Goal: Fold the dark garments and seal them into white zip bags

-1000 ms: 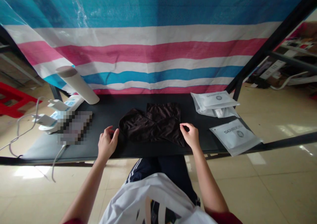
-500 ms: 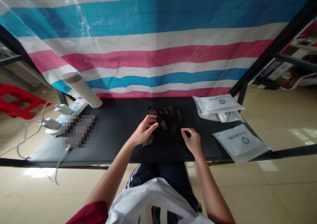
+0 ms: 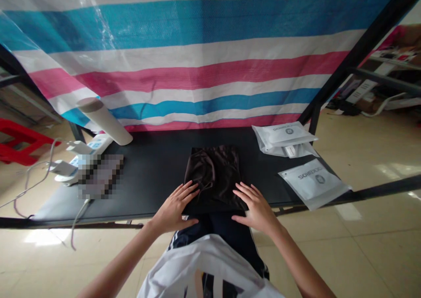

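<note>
Right now, the left hand (image 3: 174, 209) and right hand (image 3: 256, 211) are resting on the near end of a folded dark garment (image 3: 213, 179), their fingers (image 3: 245, 192) spread open and gripping nothing. The garment is lying on a black counter (image 3: 148, 179). Right of the garment, white packaging bags (image 3: 312, 184) are lying flat; left of it, a power strip (image 3: 88, 155) is lying and a pale tube (image 3: 105, 121) is leaning. Beyond the garment, a striped tarp (image 3: 197, 70) is hanging.
</note>
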A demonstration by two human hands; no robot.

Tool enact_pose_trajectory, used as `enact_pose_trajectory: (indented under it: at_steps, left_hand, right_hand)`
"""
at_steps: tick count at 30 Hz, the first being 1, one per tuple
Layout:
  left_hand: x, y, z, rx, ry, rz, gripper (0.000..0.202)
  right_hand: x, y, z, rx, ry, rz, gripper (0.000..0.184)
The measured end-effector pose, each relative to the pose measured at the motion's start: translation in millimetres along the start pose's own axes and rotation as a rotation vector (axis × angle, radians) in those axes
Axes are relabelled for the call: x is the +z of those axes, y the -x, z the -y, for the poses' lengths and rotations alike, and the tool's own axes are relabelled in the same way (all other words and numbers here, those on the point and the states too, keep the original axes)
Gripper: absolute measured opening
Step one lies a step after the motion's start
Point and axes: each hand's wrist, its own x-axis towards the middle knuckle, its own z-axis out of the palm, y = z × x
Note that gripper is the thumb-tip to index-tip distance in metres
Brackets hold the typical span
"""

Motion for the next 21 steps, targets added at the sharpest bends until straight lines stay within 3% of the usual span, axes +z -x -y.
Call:
enact_pose_trajectory:
  at_steps: [4,8,10,15,18,21]
  left_hand:
    - [-4.7,21.7,-5.4,-0.019,0.133,0.01,0.05]
    - [-15.3,21.6,-2.9,-0.147,0.374,-0.107,0.037]
    - [-16.2,13.0,2.5,-0.237,0.422,-0.207,0.029]
    - [-11.0,-30.9,23.1,-0.388,0.483,-0.392,0.036]
    - [-11.7,-58.5,36.3,-0.443,0.357,-0.378,0.035]
    - [-13.0,-72.9,49.6,-0.46,0.152,-0.311,0.043]
  right_hand:
    - [-10.4,19.5,3.4,0.006,-0.044,0.076,0.051]
    - [-20.8,11.1,-1.0,0.038,-0.25,0.032,0.022]
    - [-21.6,-2.7,-2.7,0.115,-0.314,-0.066,0.019]
    - [-12.0,-51.4,-6.3,0.447,-0.199,-0.262,0.039]
    - [-6.1,-76.2,-12.6,0.584,0.014,-0.233,0.033]
    - [-4.1,-89.4,-23.9,0.626,0.098,-0.15,0.024]
